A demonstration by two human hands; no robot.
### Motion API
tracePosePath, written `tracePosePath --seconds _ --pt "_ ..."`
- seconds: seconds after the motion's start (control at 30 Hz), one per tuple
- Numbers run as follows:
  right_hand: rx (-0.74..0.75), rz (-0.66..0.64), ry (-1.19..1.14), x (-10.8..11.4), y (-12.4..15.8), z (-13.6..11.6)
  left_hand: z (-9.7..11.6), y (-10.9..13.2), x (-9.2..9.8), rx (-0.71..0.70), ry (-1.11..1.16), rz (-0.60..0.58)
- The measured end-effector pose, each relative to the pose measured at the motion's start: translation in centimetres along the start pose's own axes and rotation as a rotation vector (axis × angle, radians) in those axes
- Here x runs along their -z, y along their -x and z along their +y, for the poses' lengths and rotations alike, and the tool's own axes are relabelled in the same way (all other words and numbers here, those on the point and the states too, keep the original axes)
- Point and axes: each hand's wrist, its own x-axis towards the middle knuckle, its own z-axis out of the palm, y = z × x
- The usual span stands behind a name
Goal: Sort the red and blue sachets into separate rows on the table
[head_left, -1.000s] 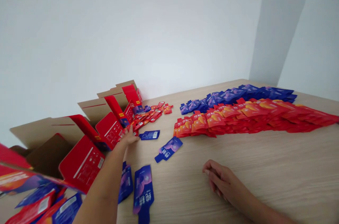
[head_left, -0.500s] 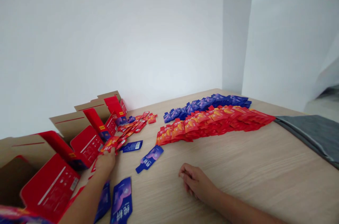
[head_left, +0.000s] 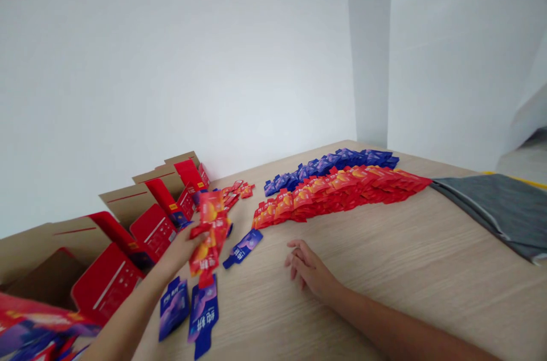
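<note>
My left hand (head_left: 188,248) grips several red-orange sachets (head_left: 209,238), lifted above the table beside the open boxes. Below it lie two blue sachets, one face-up (head_left: 204,315) and another (head_left: 174,310) to its left. A further blue sachet (head_left: 243,248) rests between my two hands. My right hand (head_left: 308,267) is over the bare wood with its fingers loosely apart and nothing in them. In front of it spreads a long overlapping row of red sachets (head_left: 342,193), with a row of blue sachets (head_left: 329,166) behind.
Open red cardboard boxes (head_left: 106,284) line the left side. Loose red sachets (head_left: 245,190) lie near the far boxes. A pile of mixed sachets (head_left: 38,327) fills the lower left corner. Grey fabric (head_left: 491,207) covers the table's right edge, and a white wall (head_left: 213,65) stands behind.
My left hand has picked up red sachets from beside the boxes and moved right with them. The right hand's fingers have loosened and spread. The view has shifted slightly.
</note>
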Motion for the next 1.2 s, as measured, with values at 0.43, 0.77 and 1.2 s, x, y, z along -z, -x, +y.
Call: tracePosePath --seconds 0.43,0.77,1.2 --pt "-0.117 0.03 -0.285 2.6 -0.6 -0.4 2.1 5.6 -16.0 0.209 0.904 -0.788" --pt "-0.199 -0.323 -0.05 2.8 0.3 -1.0 0.6 4.8 -14.3 0.103 0.857 -0.905" --pt "0.091 -0.376 0.254 2.5 0.8 -1.2 0.8 5.9 -14.1 0.036 0.552 -1.093"
